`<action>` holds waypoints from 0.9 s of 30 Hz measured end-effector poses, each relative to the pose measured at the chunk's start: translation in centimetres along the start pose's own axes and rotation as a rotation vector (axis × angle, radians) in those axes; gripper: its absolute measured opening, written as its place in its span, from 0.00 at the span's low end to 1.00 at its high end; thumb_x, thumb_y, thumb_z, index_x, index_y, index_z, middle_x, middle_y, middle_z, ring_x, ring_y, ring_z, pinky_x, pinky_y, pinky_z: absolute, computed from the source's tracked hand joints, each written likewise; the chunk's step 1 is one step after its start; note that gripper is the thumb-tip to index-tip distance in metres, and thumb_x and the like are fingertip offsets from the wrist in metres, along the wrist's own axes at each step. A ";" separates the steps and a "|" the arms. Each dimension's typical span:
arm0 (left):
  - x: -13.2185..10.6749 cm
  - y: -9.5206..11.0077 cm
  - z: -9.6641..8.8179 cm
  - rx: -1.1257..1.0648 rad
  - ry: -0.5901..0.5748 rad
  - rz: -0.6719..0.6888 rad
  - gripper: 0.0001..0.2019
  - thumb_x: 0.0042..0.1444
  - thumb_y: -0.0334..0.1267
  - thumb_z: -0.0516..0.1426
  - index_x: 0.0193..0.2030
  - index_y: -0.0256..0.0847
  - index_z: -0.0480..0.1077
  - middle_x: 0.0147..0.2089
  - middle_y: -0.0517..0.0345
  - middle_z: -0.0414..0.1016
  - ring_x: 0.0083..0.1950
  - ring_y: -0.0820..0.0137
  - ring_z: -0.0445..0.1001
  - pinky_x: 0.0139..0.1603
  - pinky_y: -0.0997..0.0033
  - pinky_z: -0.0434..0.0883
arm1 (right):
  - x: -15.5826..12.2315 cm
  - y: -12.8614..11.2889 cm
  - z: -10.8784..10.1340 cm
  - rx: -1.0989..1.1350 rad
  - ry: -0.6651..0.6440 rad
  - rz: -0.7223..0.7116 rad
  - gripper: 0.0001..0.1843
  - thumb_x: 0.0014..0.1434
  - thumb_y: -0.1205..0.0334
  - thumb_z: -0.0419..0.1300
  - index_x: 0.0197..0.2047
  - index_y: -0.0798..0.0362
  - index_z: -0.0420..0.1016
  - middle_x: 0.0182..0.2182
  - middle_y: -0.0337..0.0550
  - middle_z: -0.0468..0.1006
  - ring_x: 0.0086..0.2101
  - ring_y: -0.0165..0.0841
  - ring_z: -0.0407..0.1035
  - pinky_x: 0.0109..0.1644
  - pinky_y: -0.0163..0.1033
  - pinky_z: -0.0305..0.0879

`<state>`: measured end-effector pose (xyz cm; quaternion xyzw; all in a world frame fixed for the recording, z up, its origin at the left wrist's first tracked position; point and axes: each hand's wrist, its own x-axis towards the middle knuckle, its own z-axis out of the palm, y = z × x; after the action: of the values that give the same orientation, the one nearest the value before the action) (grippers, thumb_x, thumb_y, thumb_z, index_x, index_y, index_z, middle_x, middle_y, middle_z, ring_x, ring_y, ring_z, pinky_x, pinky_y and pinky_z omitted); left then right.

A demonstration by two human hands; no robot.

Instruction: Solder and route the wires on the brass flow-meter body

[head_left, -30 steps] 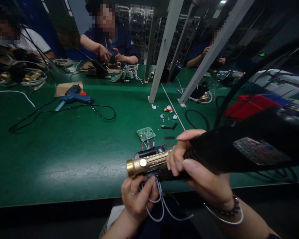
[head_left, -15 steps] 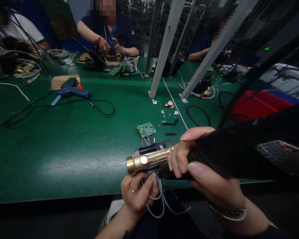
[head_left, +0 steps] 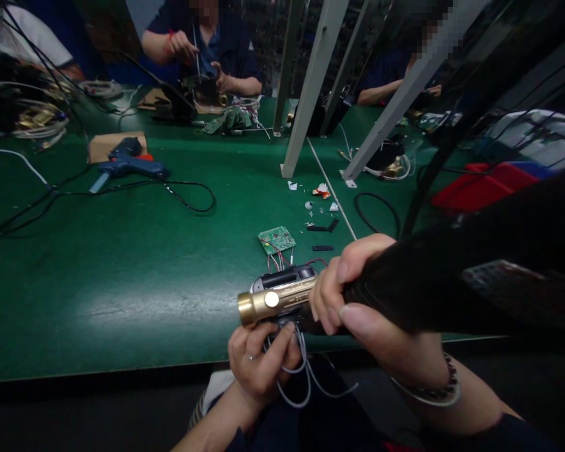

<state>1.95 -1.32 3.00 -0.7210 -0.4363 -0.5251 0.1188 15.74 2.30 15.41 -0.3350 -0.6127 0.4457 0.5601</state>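
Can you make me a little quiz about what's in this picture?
1. True or false: the blue glue gun lies on the green table.
2. What does the left hand pinch? A) grey wires B) a spoon C) a banana
3. Fill in: the right hand wraps round a big ___ tool.

Key: 1 true; 2 A; 3 black.

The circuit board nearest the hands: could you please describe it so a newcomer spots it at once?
Start at the green bench, then find the brass tube held at its near edge. Beyond it lies the circuit board, a small green square trailing red wires, unlike the black strips nearby.
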 end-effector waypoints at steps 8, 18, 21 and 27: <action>0.1 -0.3 -0.2 -0.003 -0.026 0.048 0.06 0.57 0.31 0.55 0.38 0.39 0.74 0.32 0.53 0.70 0.33 0.67 0.68 0.33 0.68 0.67 | 0.7 0.4 0.7 0.169 -0.155 0.014 0.16 0.50 0.73 0.55 0.41 0.47 0.62 0.20 0.30 0.62 0.18 0.27 0.59 0.22 0.35 0.59; -0.4 -3.2 -4.9 -0.138 -0.311 0.181 0.14 0.58 0.24 0.49 0.45 0.39 0.73 0.41 0.50 0.73 0.45 0.67 0.73 0.44 0.69 0.73 | -0.9 0.8 -4.6 0.586 0.166 -0.040 0.16 0.52 0.58 0.61 0.46 0.48 0.72 0.18 0.30 0.61 0.16 0.24 0.55 0.23 0.31 0.59; 2.2 -6.2 -7.5 -0.126 -0.255 0.186 0.15 0.54 0.19 0.52 0.42 0.38 0.73 0.38 0.54 0.73 0.41 0.70 0.73 0.43 0.73 0.72 | -3.0 1.0 -8.7 0.604 0.531 0.056 0.15 0.45 0.57 0.66 0.38 0.50 0.75 0.15 0.30 0.59 0.15 0.23 0.52 0.20 0.29 0.57; 12.5 -8.6 0.7 -0.094 -0.592 -0.097 0.08 0.58 0.31 0.55 0.42 0.41 0.73 0.41 0.56 0.75 0.43 0.66 0.73 0.46 0.65 0.71 | -6.1 5.1 -11.9 0.706 0.902 0.350 0.21 0.32 0.58 0.69 0.33 0.52 0.74 0.16 0.30 0.56 0.16 0.22 0.51 0.19 0.29 0.57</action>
<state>-3.27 10.51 10.99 -0.8255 -0.4614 -0.3169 -0.0721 27.92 0.74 8.09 -0.3807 -0.0651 0.5220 0.7605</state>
